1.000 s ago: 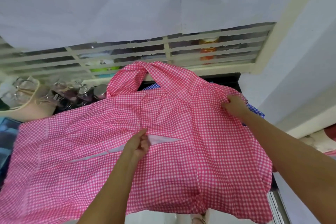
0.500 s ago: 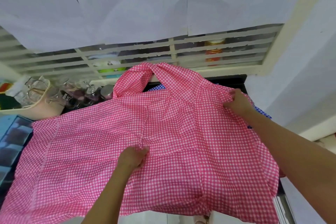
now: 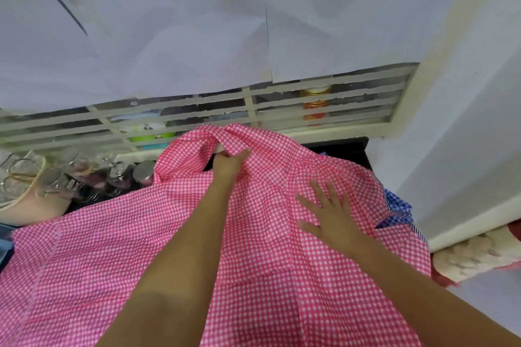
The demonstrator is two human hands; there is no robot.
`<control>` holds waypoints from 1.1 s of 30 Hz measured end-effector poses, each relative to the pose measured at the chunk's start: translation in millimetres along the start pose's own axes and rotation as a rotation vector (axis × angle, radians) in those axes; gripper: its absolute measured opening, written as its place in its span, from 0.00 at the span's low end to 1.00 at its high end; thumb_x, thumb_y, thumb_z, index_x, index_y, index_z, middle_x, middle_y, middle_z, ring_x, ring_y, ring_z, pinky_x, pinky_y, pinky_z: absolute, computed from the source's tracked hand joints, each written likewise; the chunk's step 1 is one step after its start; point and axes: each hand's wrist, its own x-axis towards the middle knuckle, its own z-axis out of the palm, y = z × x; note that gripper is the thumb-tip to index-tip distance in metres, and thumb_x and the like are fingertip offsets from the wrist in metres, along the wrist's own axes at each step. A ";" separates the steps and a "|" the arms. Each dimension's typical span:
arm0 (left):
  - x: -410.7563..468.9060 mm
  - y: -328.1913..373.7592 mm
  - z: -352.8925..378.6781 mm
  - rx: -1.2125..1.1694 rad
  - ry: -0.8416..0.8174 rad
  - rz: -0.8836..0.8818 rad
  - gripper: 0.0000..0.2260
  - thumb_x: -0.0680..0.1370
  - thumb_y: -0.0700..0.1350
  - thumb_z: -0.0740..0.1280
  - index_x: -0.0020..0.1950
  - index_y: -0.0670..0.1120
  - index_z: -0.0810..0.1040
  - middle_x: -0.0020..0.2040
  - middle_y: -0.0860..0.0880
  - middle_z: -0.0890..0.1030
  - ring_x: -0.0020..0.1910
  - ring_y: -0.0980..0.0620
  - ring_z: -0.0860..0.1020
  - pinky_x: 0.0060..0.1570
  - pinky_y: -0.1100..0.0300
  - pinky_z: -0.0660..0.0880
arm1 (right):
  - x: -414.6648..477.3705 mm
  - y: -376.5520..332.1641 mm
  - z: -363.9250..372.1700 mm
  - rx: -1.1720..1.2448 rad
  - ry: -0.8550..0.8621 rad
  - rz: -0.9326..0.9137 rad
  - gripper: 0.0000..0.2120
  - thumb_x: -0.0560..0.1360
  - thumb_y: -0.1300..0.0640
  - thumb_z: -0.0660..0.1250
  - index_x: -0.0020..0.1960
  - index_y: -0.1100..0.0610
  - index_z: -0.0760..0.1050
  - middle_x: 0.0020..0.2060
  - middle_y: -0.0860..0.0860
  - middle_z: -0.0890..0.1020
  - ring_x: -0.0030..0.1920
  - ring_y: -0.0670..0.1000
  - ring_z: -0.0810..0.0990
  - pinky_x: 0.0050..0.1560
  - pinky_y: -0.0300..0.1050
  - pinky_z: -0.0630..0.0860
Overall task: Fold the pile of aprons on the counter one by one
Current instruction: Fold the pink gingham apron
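A pink and white checked apron (image 3: pixel 169 248) is lying spread across a dark counter (image 3: pixel 349 149), covering nearly all of it from the left edge of the view to the right. Its neck loop (image 3: pixel 197 146) is sitting at the far side, bunched up against the window sill.

The person's left hand (image 3: pixel 229 162) is reaching across the cloth to the far edge. Its fingers are curling around a fold of the neck loop and gripping it. The right hand (image 3: pixel 329 211) is resting flat on the right part of the apron. Its fingers are straight and fanned wide, pressing the fabric down and holding nothing. Both bare forearms are stretching in from the near edge.

A blue checked cloth (image 3: pixel 396 205) is peeking out from under the pink apron at its right edge.

On the far left of the counter, a cluster of glass jars (image 3: pixel 112 177) is standing just beside the apron, and a pale basket (image 3: pixel 25 203) of glassware is sitting further left. Beyond them, white window louvres (image 3: pixel 197 113) are running across the view, with sheets of white paper (image 3: pixel 169 36) covering the upper part. An orange tin (image 3: pixel 315 105) is showing through the slats. A pale wall (image 3: pixel 465 121) is rising on the right, with a mat (image 3: pixel 479 253) lying at its foot.
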 end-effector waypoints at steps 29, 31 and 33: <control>-84.4 -110.8 -4.5 1.367 -1.004 0.782 0.20 0.76 0.40 0.65 0.68 0.41 0.73 0.79 0.48 0.45 0.74 0.52 0.34 0.75 0.45 0.37 | -78.3 53.2 -70.6 1.821 -0.114 0.526 0.31 0.69 0.36 0.66 0.60 0.60 0.76 0.60 0.60 0.78 0.56 0.59 0.79 0.61 0.58 0.74; -78.5 -125.7 -14.8 1.423 -1.003 0.704 0.18 0.74 0.39 0.66 0.65 0.42 0.74 0.79 0.48 0.42 0.72 0.52 0.32 0.74 0.42 0.36 | -81.3 52.2 -56.9 1.794 -0.174 0.551 0.32 0.74 0.34 0.61 0.63 0.60 0.76 0.58 0.60 0.78 0.58 0.60 0.76 0.67 0.58 0.68; -75.2 -134.3 -18.1 1.390 -0.997 0.627 0.24 0.74 0.39 0.66 0.71 0.46 0.70 0.78 0.51 0.40 0.73 0.53 0.33 0.72 0.46 0.33 | -86.4 52.9 -50.1 1.808 -0.065 0.540 0.27 0.71 0.36 0.69 0.55 0.59 0.77 0.49 0.58 0.77 0.48 0.57 0.75 0.55 0.49 0.71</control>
